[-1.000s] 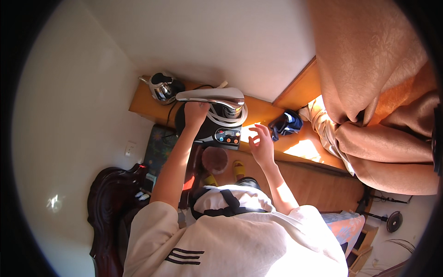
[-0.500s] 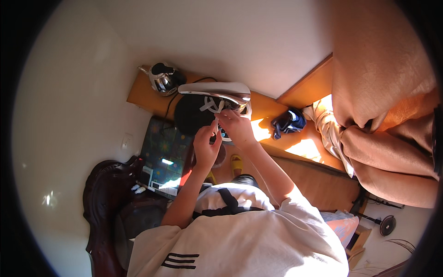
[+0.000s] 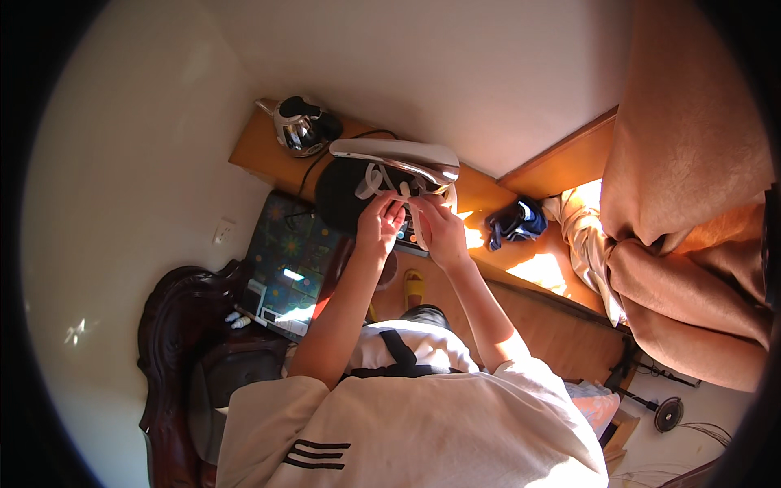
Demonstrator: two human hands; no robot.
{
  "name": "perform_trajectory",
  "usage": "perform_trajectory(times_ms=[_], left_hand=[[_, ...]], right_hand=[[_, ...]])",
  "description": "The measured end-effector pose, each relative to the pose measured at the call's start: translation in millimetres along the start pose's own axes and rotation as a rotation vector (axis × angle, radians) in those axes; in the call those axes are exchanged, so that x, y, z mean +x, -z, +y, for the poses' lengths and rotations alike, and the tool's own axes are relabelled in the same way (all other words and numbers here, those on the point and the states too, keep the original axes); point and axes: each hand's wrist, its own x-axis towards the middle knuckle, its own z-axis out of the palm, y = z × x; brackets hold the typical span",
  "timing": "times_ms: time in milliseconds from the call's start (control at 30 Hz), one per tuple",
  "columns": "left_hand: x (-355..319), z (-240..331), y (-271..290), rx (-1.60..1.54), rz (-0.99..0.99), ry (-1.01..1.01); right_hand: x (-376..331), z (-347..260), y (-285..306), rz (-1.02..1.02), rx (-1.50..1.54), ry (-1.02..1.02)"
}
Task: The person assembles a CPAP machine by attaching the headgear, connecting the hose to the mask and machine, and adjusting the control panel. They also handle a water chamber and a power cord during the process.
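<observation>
Both hands are up in front of the chest working on a sneaker, so here's how it sits. The shoe (image 3: 399, 167) is black and white with a pale sole, held sole-up and tipped so the lace side faces down toward the person, which looks like the point: it puts the white laces (image 3: 382, 183) right where the fingers can get at them. The left hand (image 3: 380, 228) comes up from below with its fingers curled and pinched on a bit of lace near the shoe's middle. The right hand (image 3: 439, 232) is just beside it, fingers also bent in around the lace end or the shoe's edge; I can't tell exactly which, too small and partly hidden. The two hands are nearly touching, so it reads as a two-handed fiddle rather than a carry. Behind the shoe runs a long wooden shelf (image 3: 260, 150) along the wall with a shiny kettle (image 3: 299, 128) on it, plus a dark blue bundle (image 3: 514, 221) further right in the sun. A patterned dark board (image 3: 285, 260) leans below, and orange curtains (image 3: 691, 203) hang on the right.
</observation>
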Motion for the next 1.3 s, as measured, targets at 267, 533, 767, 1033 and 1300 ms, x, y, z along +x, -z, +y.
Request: perform_trajectory(times_ms=[267, 533, 767, 1033, 1300], left_hand=[[-20.1, 22.5, 12.5, 0.839, -0.325, -0.416], [-11.8, 29.3, 26.0, 1.356, -0.418, -0.437], [-0.5, 53.4, 43.6, 1.431, -0.262, -0.661], [-6.7, 80.1, 69.9, 1.552, -0.084, -0.622], [-27.9, 59.0, 71.3, 1.601, -0.236, -0.744]], right_hand=[[8.8, -0.4, -3.9, -0.184, 0.173, -0.134], [13.6, 11.4, 6.5, -0.5, 0.144, -0.334], [24.1, 3.8, 39.4, -0.496, 0.388, -0.476], [-4.8, -17.1, 6.0, 0.298, -0.319, 0.18], [-3.5, -23.9, -43.2, -0.002, -0.294, 0.109]])
